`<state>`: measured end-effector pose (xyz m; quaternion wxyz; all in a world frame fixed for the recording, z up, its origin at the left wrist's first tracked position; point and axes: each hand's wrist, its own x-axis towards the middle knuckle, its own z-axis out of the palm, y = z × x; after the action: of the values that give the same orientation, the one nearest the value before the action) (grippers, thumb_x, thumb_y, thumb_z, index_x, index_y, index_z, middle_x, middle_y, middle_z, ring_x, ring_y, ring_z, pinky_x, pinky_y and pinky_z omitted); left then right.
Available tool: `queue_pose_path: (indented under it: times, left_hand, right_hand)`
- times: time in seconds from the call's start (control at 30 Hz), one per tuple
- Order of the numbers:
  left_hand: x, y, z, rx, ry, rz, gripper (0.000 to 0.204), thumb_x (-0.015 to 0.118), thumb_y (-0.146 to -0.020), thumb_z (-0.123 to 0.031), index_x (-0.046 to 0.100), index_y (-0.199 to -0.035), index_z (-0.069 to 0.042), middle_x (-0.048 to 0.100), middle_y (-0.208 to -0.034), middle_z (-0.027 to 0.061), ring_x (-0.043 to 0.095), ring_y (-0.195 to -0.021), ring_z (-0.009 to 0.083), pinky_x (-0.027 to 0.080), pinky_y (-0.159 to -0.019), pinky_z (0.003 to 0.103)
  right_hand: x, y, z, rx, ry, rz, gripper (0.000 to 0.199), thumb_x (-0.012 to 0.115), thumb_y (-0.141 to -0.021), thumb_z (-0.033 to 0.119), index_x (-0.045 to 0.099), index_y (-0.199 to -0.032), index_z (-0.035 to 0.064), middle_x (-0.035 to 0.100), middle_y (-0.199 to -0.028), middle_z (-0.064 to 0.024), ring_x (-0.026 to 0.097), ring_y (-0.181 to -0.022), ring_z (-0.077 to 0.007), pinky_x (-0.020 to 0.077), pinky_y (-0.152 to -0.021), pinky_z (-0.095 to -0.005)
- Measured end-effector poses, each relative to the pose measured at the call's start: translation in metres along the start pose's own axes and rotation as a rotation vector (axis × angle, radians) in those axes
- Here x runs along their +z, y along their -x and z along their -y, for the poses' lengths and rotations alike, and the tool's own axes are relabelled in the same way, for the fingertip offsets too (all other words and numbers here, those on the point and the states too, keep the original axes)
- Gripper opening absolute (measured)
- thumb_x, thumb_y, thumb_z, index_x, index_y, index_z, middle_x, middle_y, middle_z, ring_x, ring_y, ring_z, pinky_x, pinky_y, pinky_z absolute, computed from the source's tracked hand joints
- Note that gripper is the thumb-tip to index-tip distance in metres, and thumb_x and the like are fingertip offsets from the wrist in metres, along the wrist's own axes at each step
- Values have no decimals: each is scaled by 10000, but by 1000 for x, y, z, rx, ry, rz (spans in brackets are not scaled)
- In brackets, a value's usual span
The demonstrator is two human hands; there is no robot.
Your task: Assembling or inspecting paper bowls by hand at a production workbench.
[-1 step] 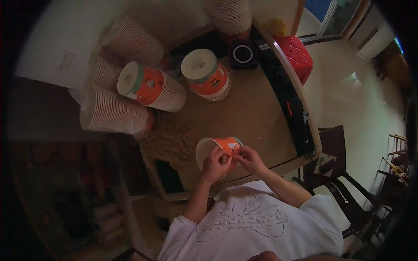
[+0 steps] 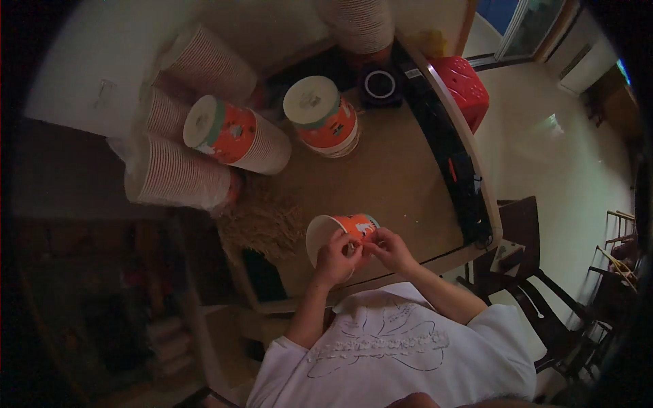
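A white, orange and green paper bucket lies on its side at the table's near edge, its mouth facing left. My left hand is closed in front of it, thumb and forefinger curled together. Close beside, my right hand pinches with its fingertips, nearly meeting the left. Whatever thin thing is between the fingertips is too small and dim to name. Left of the bucket spreads a heap of tan, stringy strands. Part of the bucket is hidden behind my hands.
Farther back, an upturned bucket stack stands near another leaning stack. Wrapped white bucket stacks line the left side. A round-faced dark device sits at the back. Beyond the table's raised right edge are a red stool and dark chair.
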<state>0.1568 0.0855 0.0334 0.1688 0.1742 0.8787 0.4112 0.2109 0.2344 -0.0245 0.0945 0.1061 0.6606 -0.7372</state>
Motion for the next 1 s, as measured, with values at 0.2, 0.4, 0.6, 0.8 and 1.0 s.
queue_pose_path:
  times: [0.2, 0.4, 0.6, 0.8, 1.0]
  left_hand:
    - [-6, -1, -2, 78, 7, 5, 119, 649, -684, -120, 598, -777, -67, 539, -818, 45, 574, -643, 181, 472, -575, 285]
    - [-4, -1, -2, 36, -17, 50, 143, 663, -663, -118, 607, -781, -60, 535, -832, 54, 570, -665, 185, 474, -593, 289]
    - [-1, -1, 5, 77, 13, 67, 170, 668, -656, -114, 592, -798, -59, 518, -890, 64, 569, -677, 182, 479, -606, 295]
    - [-2, 0, 1, 79, -25, 81, 176, 662, -662, -115, 564, -798, -60, 501, -895, 70, 576, -684, 183, 487, -607, 298]
    - [2, 3, 7, 59, -48, 34, 157, 618, -690, -99, 535, -820, -70, 495, -898, 82, 579, -682, 188, 489, -606, 315]
  right_hand:
    - [0, 6, 17, 31, -60, 61, 126, 570, -823, 143, 554, -864, 24, 572, -800, -23, 539, -733, -90, 447, -665, -242]
    - [-2, 8, 14, 26, 18, 27, 134, 573, -824, 134, 554, -878, 14, 573, -789, -22, 535, -720, -81, 442, -657, -231]
    - [-2, 12, 19, -84, 143, -46, 104, 597, -776, 89, 532, -801, 11, 555, -745, -94, 552, -664, -154, 456, -607, -280]
    - [-5, 18, 19, -105, 231, -64, 104, 600, -754, 40, 520, -820, 28, 518, -740, -65, 490, -672, -151, 418, -605, -274]
    - [-8, 26, 35, -138, 207, -34, 108, 601, -764, 55, 527, -836, 24, 526, -761, -64, 496, -691, -164, 415, -613, -274]
